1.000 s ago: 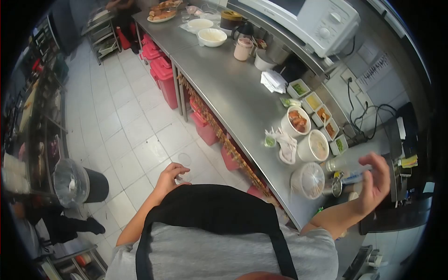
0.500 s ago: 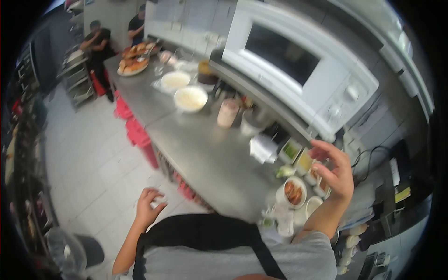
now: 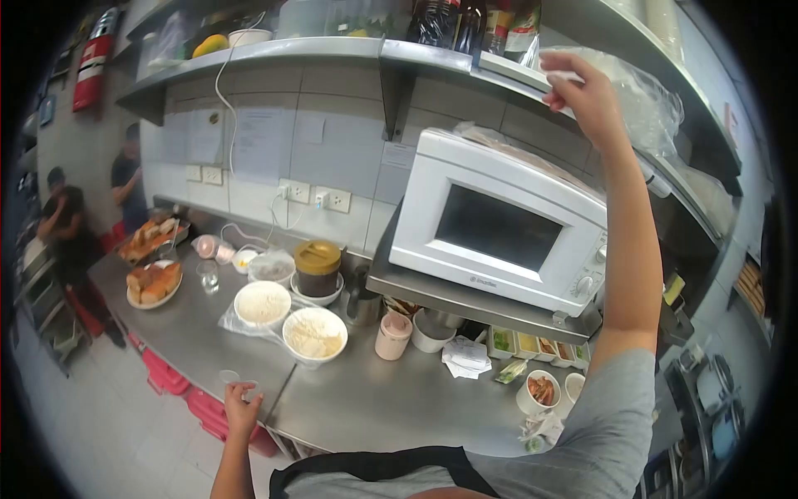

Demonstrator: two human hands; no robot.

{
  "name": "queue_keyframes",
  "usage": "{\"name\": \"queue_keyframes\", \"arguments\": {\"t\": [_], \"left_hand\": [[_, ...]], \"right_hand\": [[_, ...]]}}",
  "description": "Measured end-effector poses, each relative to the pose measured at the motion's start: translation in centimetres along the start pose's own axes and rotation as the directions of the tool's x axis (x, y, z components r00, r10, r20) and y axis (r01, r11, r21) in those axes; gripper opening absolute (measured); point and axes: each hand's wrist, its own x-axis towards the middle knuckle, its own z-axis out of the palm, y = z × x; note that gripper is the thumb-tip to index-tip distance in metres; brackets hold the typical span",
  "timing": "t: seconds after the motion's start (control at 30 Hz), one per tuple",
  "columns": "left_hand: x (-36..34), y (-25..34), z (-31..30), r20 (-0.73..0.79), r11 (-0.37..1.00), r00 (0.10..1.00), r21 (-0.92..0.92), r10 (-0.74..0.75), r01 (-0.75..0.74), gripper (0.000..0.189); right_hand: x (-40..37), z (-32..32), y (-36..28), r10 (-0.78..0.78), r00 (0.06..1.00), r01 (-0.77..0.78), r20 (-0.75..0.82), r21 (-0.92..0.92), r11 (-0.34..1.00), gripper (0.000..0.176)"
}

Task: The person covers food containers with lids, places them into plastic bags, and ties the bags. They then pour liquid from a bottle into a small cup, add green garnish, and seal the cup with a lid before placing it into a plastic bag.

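One view, head cam: R hand (image 3: 592, 98) is up at top shelf (image 3: 432, 56), fingers pinching edge of clear plastic bag (image 3: 644, 100) above microwave (image 3: 499, 224). Bag prob light, floppy, slippery; best grabbed at gathered edge. L hand (image 3: 241, 409) is curled on small clear cup (image 3: 229, 377) at counter (image 3: 374, 399) edge.

The right hand (image 3: 586, 91) is up at the shelf (image 3: 432, 54), fingertips against a plastic bag (image 3: 644, 100); whether they pinch it cannot be told, nor what the bag holds. The left hand (image 3: 238, 409) at the edge of the counter (image 3: 374, 407) curls about something clear, too small to name, and its forearm runs off the bottom edge. The bottles (image 3: 465, 21) are cut off at the top. The tubs (image 3: 532, 343) are half hidden under the ledge of the microwave (image 3: 499, 224). The papers (image 3: 253, 137) on the wall are too small to read
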Motion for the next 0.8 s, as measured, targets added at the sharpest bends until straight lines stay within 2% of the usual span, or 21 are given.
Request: {"name": "queue_keyframes", "arguments": {"t": [0.03, 0.07, 0.13, 0.17, 0.2, 0.27, 0.33, 0.37, 0.4, 0.43, 0.47, 0.53, 0.6, 0.63, 0.7, 0.73, 0.77, 0.8], "left_hand": [[1.9, -0.9, -0.1, 0.021, 1.000, 0.999, 0.000, 0.026, -0.026, 0.029], [3.7, -1.0, -0.2, 0.066, 0.998, 0.998, -0.054, -0.013, 0.016, 0.030], [6.9, -2.6, 0.5, 0.035, 0.994, 0.996, -0.078, 0.081, -0.078, 0.030], [8.2, -3.4, 1.2, 0.015, 0.988, 0.992, -0.093, 0.124, -0.123, 0.031], [9.1, -3.8, 1.9, 0.026, 0.986, 0.993, -0.126, 0.112, -0.108, 0.030], [10.1, -4.5, 3.0, 0.050, 0.981, 0.995, -0.182, 0.081, -0.071, 0.030], [9.3, -6.6, 4.1, 0.083, 0.982, 0.986, -0.137, 0.143, -0.131, 0.030], [9.1, -7.1, 4.8, 0.096, 0.981, 0.981, -0.116, 0.167, -0.156, 0.030], [9.2, -6.7, 4.9, 0.111, 0.978, 0.980, -0.141, 0.168, -0.152, 0.030], [9.1, -6.0, 4.2, 0.127, 0.977, 0.978, -0.161, 0.163, -0.142, 0.030], [9.0, -5.7, 3.7, 0.144, 0.975, 0.978, -0.181, 0.153, -0.126, 0.030], [9.5, -5.9, 3.4, 0.144, 0.973, 0.983, -0.216, 0.118, -0.085, 0.029], [9.8, -5.7, 3.5, 0.159, 0.969, 0.982, -0.240, 0.101, -0.061, 0.029], [10.0, -5.4, 3.5, 0.170, 0.968, 0.980, -0.245, 0.103, -0.059, 0.029], [10.0, -5.1, 3.5, 0.187, 0.966, 0.977, -0.254, 0.106, -0.056, 0.030], [10.2, -4.9, 3.5, 0.191, 0.964, 0.975, -0.260, 0.110, -0.058, 0.030], [10.3, -4.8, 3.3, 0.195, 0.962, 0.974, -0.264, 0.117, -0.063, 0.031], [10.4, -4.8, 3.3, 0.212, 0.961, 0.970, -0.269, 0.118, -0.058, 0.032]], "right_hand": [[2.3, 0.8, -0.1, 0.007, 0.998, -0.009, -0.057, -0.046, 0.999, 0.031], [4.3, 1.7, -0.1, 0.009, 0.994, -0.019, -0.112, -0.091, 0.996, 0.033], [7.9, 4.1, -0.6, 0.062, 0.984, -0.067, -0.165, -0.026, 0.997, 0.036], [9.4, 5.5, -1.2, 0.076, 0.976, -0.093, -0.204, -0.073, 0.993, 0.041], [11.1, 6.9, -1.0, 0.095, 0.961, -0.110, -0.258, -0.044, 0.993, 0.042], [15.1, 9.4, 1.7, 0.160, 0.906, -0.188, -0.391, -0.033, 0.982, 0.046], [19.6, 11.5, 5.8, 0.222, 0.815, -0.297, -0.535, -0.057, 0.953, 0.049], [21.6, 12.2, 8.3, 0.220, 0.831, -0.368, -0.511, -0.208, 0.906, 0.046], [23.2, 12.7, 11.1, 0.226, 0.845, -0.425, -0.484, -0.354, 0.833, 0.044], [23.5, 13.0, 11.3, 0.239, 0.906, -0.418, -0.348, -0.660, 0.624, 0.041], [23.9, 13.2, 11.7, 0.247, 0.947, -0.286, -0.204, -0.887, 0.363, 0.040], [25.2, 12.9, 12.6, 0.343, 0.933, -0.164, -0.108, -0.977, 0.137, 0.035], [27.8, 11.3, 17.2, 0.420, 0.883, -0.380, -0.211, -0.847, 0.372, 0.024], [28.5, 10.8, 18.6, 0.468, 0.866, -0.384, -0.176, -0.834, 0.397, 0.023], [27.8, 10.3, 18.9, 0.522, 0.820, -0.565, -0.235, -0.486, 0.667, 0.023], [27.9, 9.9, 18.9, 0.597, 0.793, -0.594, -0.118, -0.364, 0.717, 0.022], [27.9, 9.5, 18.9, 0.660, 0.751, -0.641, 0.002, -0.238, 0.730, 0.022], [27.3, 10.2, 17.1, 0.703, 0.709, -0.687, 0.058, -0.168, 0.707, 0.022]]}}
